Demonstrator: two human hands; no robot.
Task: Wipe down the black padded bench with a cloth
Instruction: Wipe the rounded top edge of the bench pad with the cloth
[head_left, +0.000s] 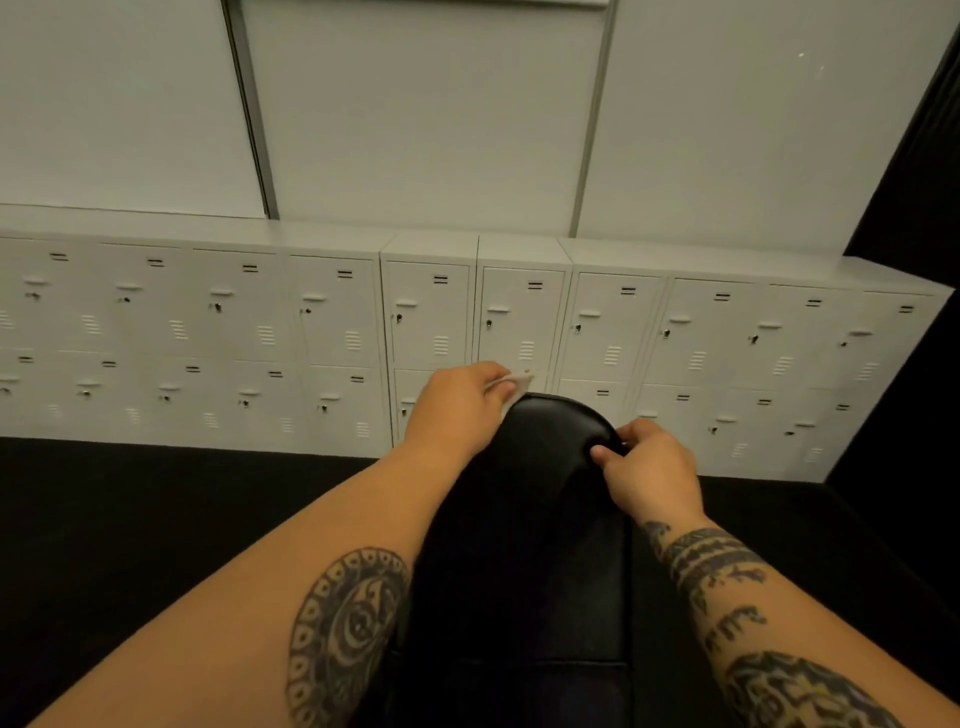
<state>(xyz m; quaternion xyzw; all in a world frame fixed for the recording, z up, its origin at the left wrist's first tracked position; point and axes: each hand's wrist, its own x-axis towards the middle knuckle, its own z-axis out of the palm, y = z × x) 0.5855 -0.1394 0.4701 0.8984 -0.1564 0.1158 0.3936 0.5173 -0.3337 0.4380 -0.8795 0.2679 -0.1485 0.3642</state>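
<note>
Bench (545, 519): black, padded, far end toward the lockers.
Left grip (454, 405): fingers curled round a pale cloth (521, 385) at the bench's far left corner.
Right grip (652, 475): clasps the bench's far right edge.
Lockers (426, 317): doors closed, contents hidden.

white lockers (519, 322) in two rows straight ahead | pale wall panels (426, 104) above | dark floor (156, 499) below

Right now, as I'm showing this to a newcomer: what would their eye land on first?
Two tattooed forearms reach along the black padded bench at centre. At its rounded far end the left hand holds a pale cloth on the left edge; the right hand grips the right edge. Behind, grey lockers line the wall.
</note>
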